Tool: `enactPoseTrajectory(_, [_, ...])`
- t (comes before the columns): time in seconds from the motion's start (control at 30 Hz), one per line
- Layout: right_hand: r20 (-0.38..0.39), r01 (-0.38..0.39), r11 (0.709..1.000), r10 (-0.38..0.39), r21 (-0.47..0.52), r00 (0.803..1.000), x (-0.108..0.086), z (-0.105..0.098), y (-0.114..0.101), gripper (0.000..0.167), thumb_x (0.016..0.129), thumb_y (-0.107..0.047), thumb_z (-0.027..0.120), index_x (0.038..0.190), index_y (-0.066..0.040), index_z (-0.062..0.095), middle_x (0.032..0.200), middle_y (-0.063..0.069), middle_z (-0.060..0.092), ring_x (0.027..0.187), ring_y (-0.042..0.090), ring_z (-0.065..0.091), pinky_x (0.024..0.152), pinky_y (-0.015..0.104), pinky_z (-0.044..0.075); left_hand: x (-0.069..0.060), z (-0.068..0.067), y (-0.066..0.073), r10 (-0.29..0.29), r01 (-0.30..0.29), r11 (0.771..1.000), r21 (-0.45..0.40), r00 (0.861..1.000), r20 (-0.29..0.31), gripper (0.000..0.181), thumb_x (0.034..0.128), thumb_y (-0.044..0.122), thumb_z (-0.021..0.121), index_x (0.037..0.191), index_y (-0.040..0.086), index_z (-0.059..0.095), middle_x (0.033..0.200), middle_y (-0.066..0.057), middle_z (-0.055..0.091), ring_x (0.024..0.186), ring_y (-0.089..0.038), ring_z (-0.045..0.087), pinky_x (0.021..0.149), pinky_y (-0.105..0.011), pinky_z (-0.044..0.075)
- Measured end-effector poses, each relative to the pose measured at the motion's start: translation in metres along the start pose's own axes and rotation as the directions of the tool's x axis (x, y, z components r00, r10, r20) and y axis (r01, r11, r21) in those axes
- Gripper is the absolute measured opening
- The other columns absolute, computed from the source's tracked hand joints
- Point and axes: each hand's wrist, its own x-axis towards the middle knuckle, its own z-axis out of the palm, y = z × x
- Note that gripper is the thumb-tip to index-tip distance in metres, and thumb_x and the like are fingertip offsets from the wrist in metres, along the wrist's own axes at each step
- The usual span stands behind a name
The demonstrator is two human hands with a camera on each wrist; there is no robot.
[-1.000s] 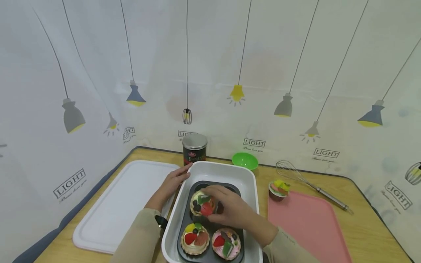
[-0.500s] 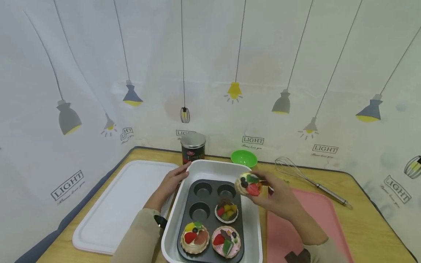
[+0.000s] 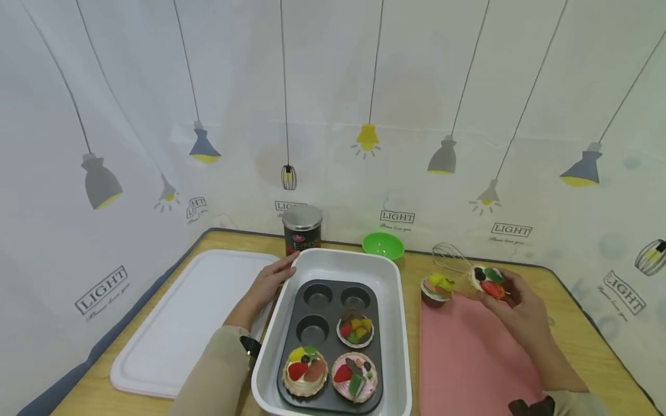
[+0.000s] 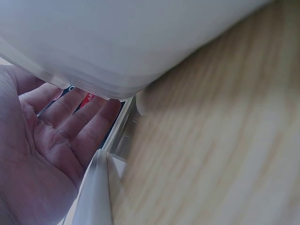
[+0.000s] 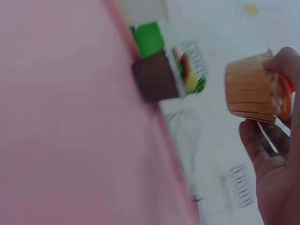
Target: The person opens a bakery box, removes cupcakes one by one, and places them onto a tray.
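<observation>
My right hand [image 3: 525, 315] pinches a fruit-topped cupcake [image 3: 486, 282] by its side, above the far end of the pink tray [image 3: 468, 358]. In the right wrist view the held cupcake's tan pleated case shows, with thumb and fingers on opposite sides. A second cupcake [image 3: 437, 289] in a brown case stands at the pink tray's far left corner. My left hand [image 3: 262, 289] rests against the left wall of the white baking dish [image 3: 403, 323], fingers straight. Inside that dish lies a dark muffin tin [image 3: 333, 300]. Three cupcakes [image 3: 355, 329] fill its right middle and two near cups.
Left of the dish lies a white tray [image 3: 182, 323]. Behind are a coffee can [image 3: 302, 231] and a green bowl [image 3: 383, 245]. A whisk [image 3: 450, 257], partly hidden by the right hand, lies at the back right. A printed curtain [image 3: 333, 115] encloses the table.
My right hand has lifted the cupcake from the left of the muffin tin's middle row and carried it right, over the pink tray. The left hand stays at the dish.
</observation>
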Motion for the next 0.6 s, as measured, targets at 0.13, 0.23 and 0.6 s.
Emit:
enactPoseTrajectory(0.13, [-0.023, -0.157, 0.987, 0.158, 0.022, 0.987, -0.003, 0.000, 0.025, 0.068, 0.092, -0.015, 0.075, 0.146, 0.009, 0.041, 0.132, 0.027, 0.053, 0.100, -0.018, 0.045, 0.080, 0.003, 0.044, 0.001, -0.002, 0.001, -0.020, 0.020, 1.000, 0.004, 1.000, 0.015, 0.052, 0.1042, 0.029, 0.055, 0.155, 0.023, 0.043, 0.163, -0.009, 0.030, 0.144, -0.036, 0.036, 0.111, -0.054, 0.038])
enactPoseTrajectory(0.23, [-0.002, -0.184, 0.982, 0.184, -0.052, 0.983, -0.008, 0.001, 0.033, 0.071, 0.092, -0.021, 0.077, 0.146, 0.007, 0.042, 0.133, 0.028, 0.054, 0.095, -0.012, 0.049, 0.074, 0.004, 0.046, -0.001, 0.000, 0.002, -0.022, 0.022, 1.000, 0.000, 0.999, 0.024, 0.053, 0.1045, 0.030, 0.054, 0.155, 0.022, 0.041, 0.163, -0.009, 0.030, 0.145, -0.036, 0.035, 0.111, -0.054, 0.037])
enactPoseTrajectory(0.6, [-0.005, -0.153, 0.962, 0.156, -0.225, 0.988, -0.006, 0.008, 0.032, 0.071, 0.087, -0.021, 0.081, 0.141, 0.009, 0.046, 0.126, 0.029, 0.057, 0.106, 0.038, 0.059, 0.069, 0.006, 0.041, -0.004, -0.003, 0.016, -0.049, 0.049, 0.999, -0.001, 0.998, 0.046, 0.053, 0.1065, 0.023, 0.051, 0.157, 0.016, 0.037, 0.164, -0.011, 0.025, 0.148, -0.037, 0.028, 0.114, -0.056, 0.033])
